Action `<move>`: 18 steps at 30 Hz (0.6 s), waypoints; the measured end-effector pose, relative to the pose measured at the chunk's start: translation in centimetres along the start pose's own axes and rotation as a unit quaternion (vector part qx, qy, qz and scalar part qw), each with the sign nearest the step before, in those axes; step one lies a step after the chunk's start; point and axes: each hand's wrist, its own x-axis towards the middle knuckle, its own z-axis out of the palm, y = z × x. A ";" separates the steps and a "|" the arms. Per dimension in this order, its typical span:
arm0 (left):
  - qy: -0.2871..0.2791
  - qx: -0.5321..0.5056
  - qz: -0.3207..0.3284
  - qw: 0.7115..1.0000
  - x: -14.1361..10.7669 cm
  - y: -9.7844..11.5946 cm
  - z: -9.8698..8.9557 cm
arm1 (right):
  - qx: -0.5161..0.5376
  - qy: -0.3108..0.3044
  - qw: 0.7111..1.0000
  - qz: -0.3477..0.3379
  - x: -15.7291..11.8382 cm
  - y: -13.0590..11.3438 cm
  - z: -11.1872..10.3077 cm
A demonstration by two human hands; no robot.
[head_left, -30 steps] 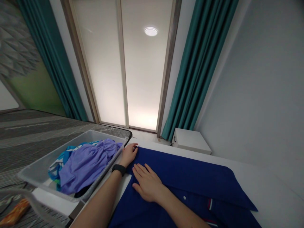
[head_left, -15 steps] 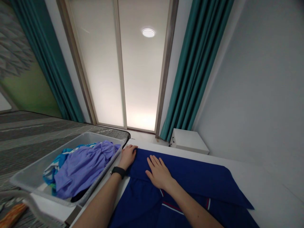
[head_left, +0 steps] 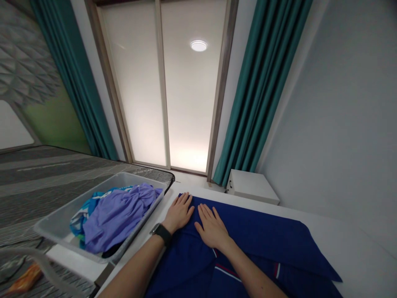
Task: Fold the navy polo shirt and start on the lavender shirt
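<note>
A dark blue garment [head_left: 260, 223] with red and white striped trim lies spread on a white table [head_left: 313, 223], its far part folded over in a long band. Flat on the band's left end rests my left hand [head_left: 179, 212], fingers stretched out, a black watch on the wrist. Just to its right, my right hand [head_left: 212, 227] presses palm down on the same cloth, fingers extended. Neither hand grips anything. The garment's near part runs out of view below, partly covered by my forearms.
Left of the table stands a translucent plastic bin [head_left: 56, 229] holding a crumpled purple garment [head_left: 120, 217] and a blue patterned cloth [head_left: 89, 207]. Beyond it lies a grey striped mattress [head_left: 46, 174]. A white cabinet [head_left: 254, 186] stands past the table's far edge, near a teal curtain [head_left: 263, 91].
My left hand has moved from the garment's left edge onto the cloth, its fingers now flat. My right hand stays on the band. The view has shifted slightly.
</note>
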 end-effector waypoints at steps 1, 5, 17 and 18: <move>-0.011 0.001 -0.012 1.000 -0.2 -0.2 0.2 | 0.001 0.002 1.000 0.000 0.0 0.0 0.0; -0.019 0.004 -0.033 0.999 -0.5 -0.8 0.7 | 0.004 0.006 1.000 -0.002 -0.2 0.0 -0.1; -0.034 0.030 -0.026 0.999 -0.3 -0.9 0.6 | -0.003 -0.016 0.999 0.044 -0.9 1.9 -1.0; -0.033 0.029 -0.027 0.999 -0.2 -0.9 0.6 | -0.011 -0.016 0.998 0.057 -1.4 2.7 -1.3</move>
